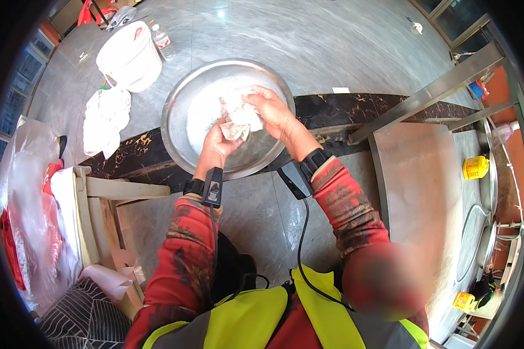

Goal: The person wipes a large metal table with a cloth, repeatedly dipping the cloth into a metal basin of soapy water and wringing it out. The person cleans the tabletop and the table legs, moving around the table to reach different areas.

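A crumpled white cloth is bunched between my two hands, above a wide round metal basin. My left hand grips its lower left side, palm partly turned up. From the upper right, my right hand pinches the cloth with thumb and fingers. Whitish, foamy-looking water lies in the basin, with glare washing out its detail. Part of the cloth is hidden behind my fingers.
A white plastic bucket stands at the upper left beside a clear bottle. White fabric lies on the floor near it. A wooden stool or chair frame is at my left, a metal-framed brown panel at my right.
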`<state>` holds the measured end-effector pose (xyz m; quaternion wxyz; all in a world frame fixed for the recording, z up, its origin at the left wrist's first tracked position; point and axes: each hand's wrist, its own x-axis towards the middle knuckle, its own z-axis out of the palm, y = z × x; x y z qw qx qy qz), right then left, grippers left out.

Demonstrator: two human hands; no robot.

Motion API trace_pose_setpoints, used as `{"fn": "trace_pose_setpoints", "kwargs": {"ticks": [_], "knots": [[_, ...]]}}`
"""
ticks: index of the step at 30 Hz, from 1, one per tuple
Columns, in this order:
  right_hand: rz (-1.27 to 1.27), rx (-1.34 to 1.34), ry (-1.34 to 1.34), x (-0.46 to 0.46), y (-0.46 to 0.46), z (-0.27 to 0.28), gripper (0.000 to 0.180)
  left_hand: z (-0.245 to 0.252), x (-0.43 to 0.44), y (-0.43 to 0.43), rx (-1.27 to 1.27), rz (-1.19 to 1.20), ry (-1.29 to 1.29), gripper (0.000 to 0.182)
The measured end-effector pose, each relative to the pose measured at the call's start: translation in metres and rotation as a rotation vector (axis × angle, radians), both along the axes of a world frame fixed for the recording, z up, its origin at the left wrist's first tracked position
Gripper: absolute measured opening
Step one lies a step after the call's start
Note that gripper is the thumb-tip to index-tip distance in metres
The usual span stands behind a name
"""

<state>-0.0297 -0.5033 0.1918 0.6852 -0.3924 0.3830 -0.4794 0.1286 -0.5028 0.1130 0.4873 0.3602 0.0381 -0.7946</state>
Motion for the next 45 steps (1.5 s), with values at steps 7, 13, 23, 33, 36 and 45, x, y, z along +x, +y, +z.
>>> {"fn": "trace_pose_setpoints", "kwargs": {"ticks": [7, 13, 23, 33, 36, 45], "knots": [[-0.272, -0.417, 1.064, -0.029, 0.018, -0.065, 0.037, -0.116, 0.041, -0.035, 0.152, 0.271, -0.508, 0.029], [-0.068, -0.118, 0.637, -0.037, 0.056, -0.054, 0.039, -0.094, 0.041, -0.024, 0.297, 0.210, -0.494, 0.027], [-0.252, -0.456, 0.845, -0.014, 0.017, -0.025, 0.067, 0.094, -0.011, -0.015, -0.213, -0.022, 0.041, 0.038], [-0.129, -0.393, 0.369, 0.003, -0.010, 0.023, 0.022, 0.082, 0.007, 0.006, 0.169, 0.038, -0.402, 0.065], [-0.024, -0.239, 0.091, 0.014, 0.004, 0.031, 0.025, 0.086, 0.003, 0.007, -0.136, -0.090, -0.087, 0.050], [-0.280, -0.050, -0.355, 0.024, 0.037, 0.019, 0.054, 0.042, -0.010, -0.010, -0.126, 0.211, -0.211, 0.035]]}}
